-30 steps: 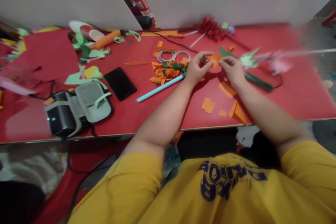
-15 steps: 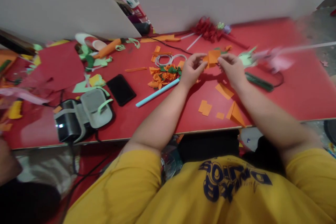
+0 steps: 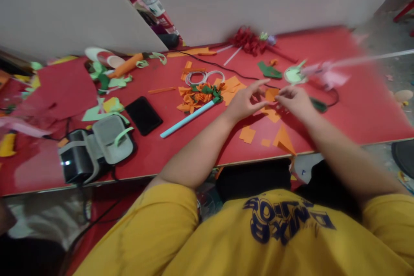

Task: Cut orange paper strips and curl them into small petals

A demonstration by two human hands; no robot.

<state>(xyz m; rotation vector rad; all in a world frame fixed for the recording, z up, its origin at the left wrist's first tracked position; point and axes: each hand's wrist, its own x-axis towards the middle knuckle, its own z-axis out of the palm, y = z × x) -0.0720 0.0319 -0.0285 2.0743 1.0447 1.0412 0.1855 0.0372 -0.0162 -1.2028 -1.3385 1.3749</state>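
A small orange paper square point(image 3: 271, 94) is between my two hands, low over the red table. My right hand point(image 3: 295, 102) pinches its right edge between thumb and fingers. On the other side is my left hand point(image 3: 245, 102), its index finger and thumb spread apart, the thumb tip close to the paper's lower edge; whether it touches is blurred. Beneath them lies another orange piece point(image 3: 271, 114). Nearer me are a folded orange piece point(image 3: 284, 140) and an orange scrap point(image 3: 247, 134). More orange sheets point(image 3: 233, 88) lie beyond my left hand.
Left of my hands lie orange paper flowers point(image 3: 194, 98) with a light-blue stick point(image 3: 188, 118), a black phone point(image 3: 143, 115) and an unzipped case point(image 3: 113, 140). Red paper flowers point(image 3: 247, 41) sit by the wall. A green-handled tool point(image 3: 318, 104) is beside my right hand.
Both hands have come down toward me and to the right with the orange square. My left fingers have opened away from it. The view has shifted slightly right.
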